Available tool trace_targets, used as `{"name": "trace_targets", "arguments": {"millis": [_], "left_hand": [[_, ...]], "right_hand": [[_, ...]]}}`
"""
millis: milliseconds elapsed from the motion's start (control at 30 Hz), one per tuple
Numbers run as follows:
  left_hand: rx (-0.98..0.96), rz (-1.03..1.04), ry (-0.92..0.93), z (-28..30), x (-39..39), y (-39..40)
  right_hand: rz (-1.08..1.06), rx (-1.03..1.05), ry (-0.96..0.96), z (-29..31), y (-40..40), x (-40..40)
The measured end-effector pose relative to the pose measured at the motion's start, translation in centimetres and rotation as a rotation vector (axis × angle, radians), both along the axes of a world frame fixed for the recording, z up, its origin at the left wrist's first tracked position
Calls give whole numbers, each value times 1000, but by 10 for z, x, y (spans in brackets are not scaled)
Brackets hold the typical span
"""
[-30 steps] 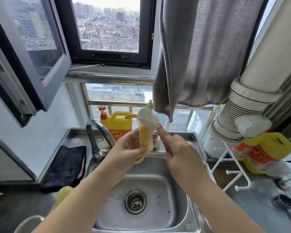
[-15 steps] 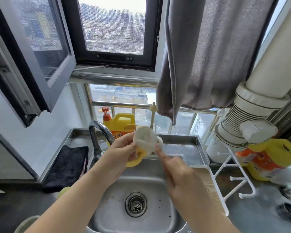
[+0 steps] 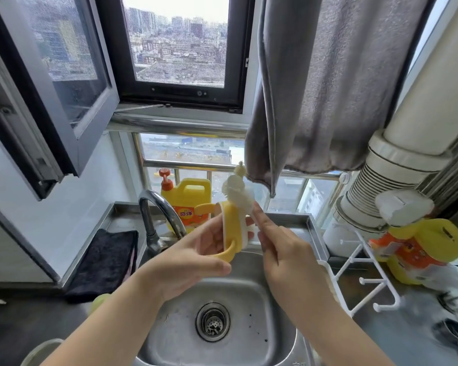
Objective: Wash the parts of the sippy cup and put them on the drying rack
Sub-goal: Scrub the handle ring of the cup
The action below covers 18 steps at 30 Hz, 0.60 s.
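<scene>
Left hand (image 3: 196,262) grips the yellow sippy cup lid (image 3: 232,228) above the sink (image 3: 251,299), handles sticking out left and down. Right hand (image 3: 280,249) pinches a brush (image 3: 237,191); its long axis runs up-left through the lid, bristle tip pointing upward.

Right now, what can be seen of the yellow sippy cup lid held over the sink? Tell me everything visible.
The sippy cup lid looks like glossy yellow plastic with a white band around it and two curved yellow handles, one pointing up-left, one hanging down. It is tilted, held above the sink. The left hand grips it from the left. A white-bristled brush sticks up out of it, guided by the right hand. No running water is visible.
</scene>
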<state>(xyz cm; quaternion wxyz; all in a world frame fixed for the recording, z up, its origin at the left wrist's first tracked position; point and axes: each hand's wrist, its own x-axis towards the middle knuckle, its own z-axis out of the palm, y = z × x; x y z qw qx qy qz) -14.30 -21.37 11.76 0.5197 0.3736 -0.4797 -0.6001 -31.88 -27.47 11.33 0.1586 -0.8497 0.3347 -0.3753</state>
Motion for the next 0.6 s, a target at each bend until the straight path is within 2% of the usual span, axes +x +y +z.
{"name": "trace_targets", "arguments": {"millis": [100,167,233,333,433,500,600], "left_hand": [[-13,64,-138,-4,-3,3],[-57,129,-164,-3,-4,2],[-86,206,-106,-1,-5,-1],[58,335,128,1,-3,-5],[135,373,163,-5,-3,-6],[156,340,150,-7,-11,-7],[132,329,204,-2,-17,-11]], "right_hand": [[27,22,-4,-3,2,5],[53,48,-33,-3,3,5],[77,55,-18,-6,8,4],[65,11,126,-19,30,-5],[40,14,253,-29,41,-17],[9,-23,239,-18,28,-9],[14,71,105,-8,7,4]]}}
